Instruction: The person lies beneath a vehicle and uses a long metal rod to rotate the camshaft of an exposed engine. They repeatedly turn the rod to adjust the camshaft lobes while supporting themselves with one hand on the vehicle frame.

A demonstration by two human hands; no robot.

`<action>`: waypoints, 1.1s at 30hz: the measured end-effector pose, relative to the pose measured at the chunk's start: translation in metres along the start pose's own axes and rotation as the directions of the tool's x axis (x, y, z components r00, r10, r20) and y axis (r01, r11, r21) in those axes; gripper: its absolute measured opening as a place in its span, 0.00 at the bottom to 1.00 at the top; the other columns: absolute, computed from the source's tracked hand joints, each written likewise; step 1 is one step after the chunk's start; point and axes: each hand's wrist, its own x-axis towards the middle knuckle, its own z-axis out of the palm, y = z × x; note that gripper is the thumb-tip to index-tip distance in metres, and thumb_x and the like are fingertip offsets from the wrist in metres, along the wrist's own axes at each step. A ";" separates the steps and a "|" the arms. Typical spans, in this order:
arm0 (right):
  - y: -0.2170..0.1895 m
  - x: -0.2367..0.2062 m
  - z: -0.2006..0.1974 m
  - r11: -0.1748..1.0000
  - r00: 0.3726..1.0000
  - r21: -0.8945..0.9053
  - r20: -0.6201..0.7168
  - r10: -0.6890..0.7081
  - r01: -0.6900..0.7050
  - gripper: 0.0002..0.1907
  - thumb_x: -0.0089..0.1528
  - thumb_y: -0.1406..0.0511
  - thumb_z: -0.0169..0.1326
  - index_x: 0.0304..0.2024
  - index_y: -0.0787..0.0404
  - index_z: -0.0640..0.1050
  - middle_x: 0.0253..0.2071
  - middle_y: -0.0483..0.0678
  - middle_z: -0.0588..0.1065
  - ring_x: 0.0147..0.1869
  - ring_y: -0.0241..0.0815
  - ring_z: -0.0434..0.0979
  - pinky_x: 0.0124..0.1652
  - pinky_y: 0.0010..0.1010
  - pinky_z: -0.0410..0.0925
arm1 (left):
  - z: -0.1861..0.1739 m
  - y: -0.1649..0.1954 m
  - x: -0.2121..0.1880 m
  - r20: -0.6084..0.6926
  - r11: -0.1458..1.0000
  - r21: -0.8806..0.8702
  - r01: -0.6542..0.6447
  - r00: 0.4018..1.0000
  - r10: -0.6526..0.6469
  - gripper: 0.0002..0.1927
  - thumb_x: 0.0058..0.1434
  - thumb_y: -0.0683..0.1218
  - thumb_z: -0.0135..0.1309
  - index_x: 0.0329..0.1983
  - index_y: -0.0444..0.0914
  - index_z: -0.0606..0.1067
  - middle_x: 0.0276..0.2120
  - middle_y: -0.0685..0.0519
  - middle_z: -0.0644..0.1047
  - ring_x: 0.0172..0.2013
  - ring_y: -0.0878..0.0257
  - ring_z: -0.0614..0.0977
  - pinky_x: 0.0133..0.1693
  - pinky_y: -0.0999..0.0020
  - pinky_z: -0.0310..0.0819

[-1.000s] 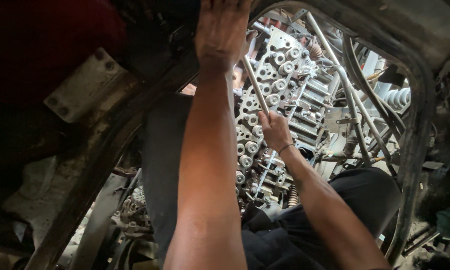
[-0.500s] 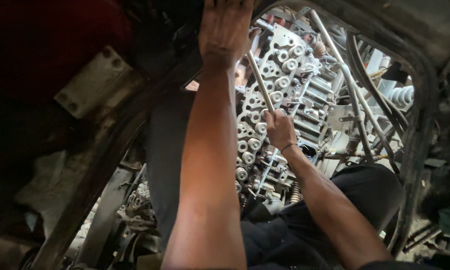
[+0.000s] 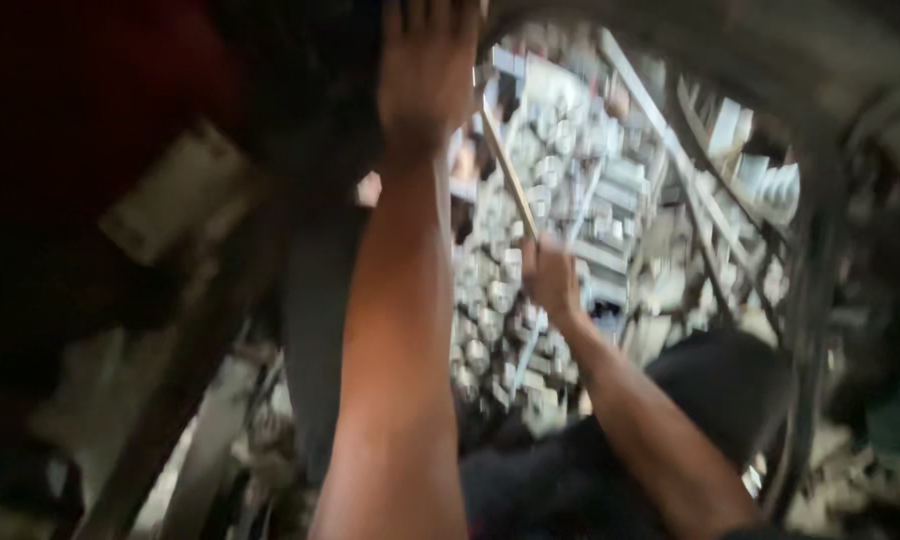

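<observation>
Two bare hands work under a blurred machine: my left hand presses flat, fingers spread, against the dark underside, while my right hand is closed around a thin rod before a metal block of round fittings.

Left hand above right hand (rod between), seemingly before the machinery.

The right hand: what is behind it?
Behind the right hand, which grips a thin rod, lies a grey metal block full of round parts, blurred. The hand and forearm cover part of the block; the rod's upper end is hidden by the left hand.
</observation>
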 end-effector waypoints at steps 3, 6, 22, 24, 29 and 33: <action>0.001 0.008 0.001 0.999 0.999 -0.033 -0.040 0.005 -0.006 0.18 0.68 0.57 0.52 0.34 0.66 0.77 0.26 0.62 0.76 0.32 0.64 0.79 0.34 0.53 0.68 | -0.009 -0.001 0.006 0.046 0.994 -0.106 0.031 0.999 -0.026 0.50 0.56 0.59 0.69 0.77 0.38 0.61 0.71 0.36 0.62 0.71 0.41 0.61 0.66 0.40 0.58; 0.001 0.005 0.003 0.926 0.902 -0.081 -0.207 -0.378 0.369 0.13 0.68 0.62 0.49 0.35 0.61 0.81 0.32 0.62 0.77 0.35 0.65 0.78 0.35 0.53 0.69 | -0.018 -0.002 0.009 0.033 0.984 -0.173 0.040 0.999 -0.035 0.53 0.52 0.64 0.69 0.75 0.37 0.61 0.71 0.34 0.58 0.70 0.40 0.59 0.65 0.40 0.56; 0.000 0.003 0.002 0.999 0.994 0.011 -0.101 -0.041 0.043 0.20 0.68 0.55 0.54 0.32 0.66 0.76 0.21 0.61 0.75 0.24 0.57 0.78 0.27 0.49 0.68 | -0.011 -0.007 0.011 0.035 0.994 -0.107 0.030 0.999 -0.026 0.52 0.55 0.68 0.66 0.77 0.42 0.61 0.75 0.35 0.50 0.74 0.40 0.55 0.67 0.40 0.54; -0.002 0.003 0.002 1.000 0.996 -0.018 -0.087 -0.014 0.013 0.19 0.66 0.54 0.56 0.32 0.65 0.77 0.20 0.62 0.74 0.23 0.58 0.77 0.28 0.49 0.68 | -0.012 -0.007 0.010 0.065 0.993 -0.108 0.042 0.997 -0.035 0.53 0.55 0.69 0.65 0.77 0.40 0.60 0.75 0.34 0.49 0.74 0.40 0.54 0.67 0.40 0.53; 0.000 0.006 0.001 0.999 0.998 -0.001 -0.033 -0.046 0.046 0.21 0.66 0.53 0.58 0.31 0.64 0.76 0.17 0.54 0.72 0.20 0.48 0.74 0.24 0.43 0.65 | -0.017 -0.006 0.008 0.089 0.990 -0.131 0.054 0.995 -0.043 0.52 0.57 0.66 0.66 0.77 0.40 0.59 0.76 0.36 0.48 0.75 0.41 0.53 0.68 0.41 0.52; 0.009 0.017 0.000 0.976 0.983 0.199 0.173 0.056 -0.090 0.20 0.69 0.53 0.55 0.30 0.61 0.75 0.18 0.41 0.69 0.19 0.34 0.66 0.18 0.33 0.61 | -0.012 -0.006 0.005 0.115 0.982 -0.179 0.065 0.992 -0.045 0.49 0.58 0.63 0.68 0.76 0.39 0.60 0.73 0.36 0.55 0.73 0.40 0.57 0.69 0.41 0.51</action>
